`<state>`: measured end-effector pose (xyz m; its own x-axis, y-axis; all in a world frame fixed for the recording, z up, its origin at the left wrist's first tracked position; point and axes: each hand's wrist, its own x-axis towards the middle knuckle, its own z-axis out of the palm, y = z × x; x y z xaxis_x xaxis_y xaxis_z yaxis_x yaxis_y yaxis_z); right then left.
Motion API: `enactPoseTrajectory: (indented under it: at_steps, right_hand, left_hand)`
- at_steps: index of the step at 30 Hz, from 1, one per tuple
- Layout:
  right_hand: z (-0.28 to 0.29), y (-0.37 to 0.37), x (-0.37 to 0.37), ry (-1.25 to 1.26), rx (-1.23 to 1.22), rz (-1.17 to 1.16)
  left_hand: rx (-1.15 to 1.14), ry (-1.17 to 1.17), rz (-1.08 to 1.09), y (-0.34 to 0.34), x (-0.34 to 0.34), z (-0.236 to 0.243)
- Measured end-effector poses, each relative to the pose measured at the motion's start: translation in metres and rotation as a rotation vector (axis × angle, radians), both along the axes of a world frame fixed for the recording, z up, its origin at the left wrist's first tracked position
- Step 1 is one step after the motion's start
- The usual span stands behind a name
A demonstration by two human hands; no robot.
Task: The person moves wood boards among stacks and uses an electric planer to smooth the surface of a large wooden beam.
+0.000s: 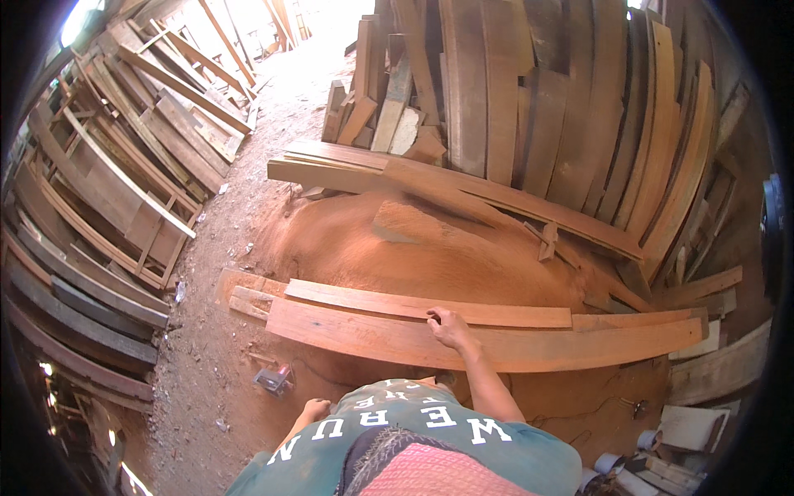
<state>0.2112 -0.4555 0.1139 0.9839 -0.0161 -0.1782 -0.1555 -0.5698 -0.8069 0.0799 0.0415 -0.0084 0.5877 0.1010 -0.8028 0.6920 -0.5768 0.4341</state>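
Observation:
My right hand [449, 329] is on a wide reddish plank [562, 351] lying crosswise in front of me, its fingers bent over the upper edge. A narrower board [364, 299] lies along the plank's far side, just beside those fingertips. My left hand [317, 409] is low at my left side, fingers curled, partly hidden by my green shirt; what it holds, if anything, I cannot make out. A small grey-and-red tool [273, 380] with a cord sits on the ground left of that hand. Short board ends [248, 304] stick out at the plank's left end.
Beyond the planks are a sawdust mound [430, 256] and a long board stack [322, 169]. Upright boards [562, 132] stand behind them, and timber racks [116, 174] line the left side along a littered dirt path [211, 273]. Cans [609, 465] and cords lie at lower right.

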Motion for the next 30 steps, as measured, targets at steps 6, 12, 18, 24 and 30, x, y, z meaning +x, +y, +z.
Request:
enactPoseTrajectory:
  at_steps: [6, 12, 18, 24, 30]
  right_hand:
    - [-0.019, 0.000, -0.001, -0.181, -0.040, -0.122]
    - [-0.025, -0.014, -0.009, -0.350, -0.192, -0.282]
    - [-0.036, -0.045, -0.011, -0.365, -0.259, -0.332]
    - [-0.045, -0.072, -0.004, -0.351, -0.298, -0.252]
    - [-0.036, -0.078, 0.002, -0.370, -0.315, -0.207]
  left_hand:
    - [0.166, -0.071, -0.310, 0.024, 0.015, -0.010]
    - [0.147, -0.008, -0.167, 0.016, 0.038, 0.020]
    - [0.115, -0.063, -0.145, -0.005, 0.052, 0.005]
    - [-0.058, 0.054, 0.227, -0.042, 0.043, -0.028]
    - [0.079, -0.031, -0.014, -0.084, 0.033, 0.002]
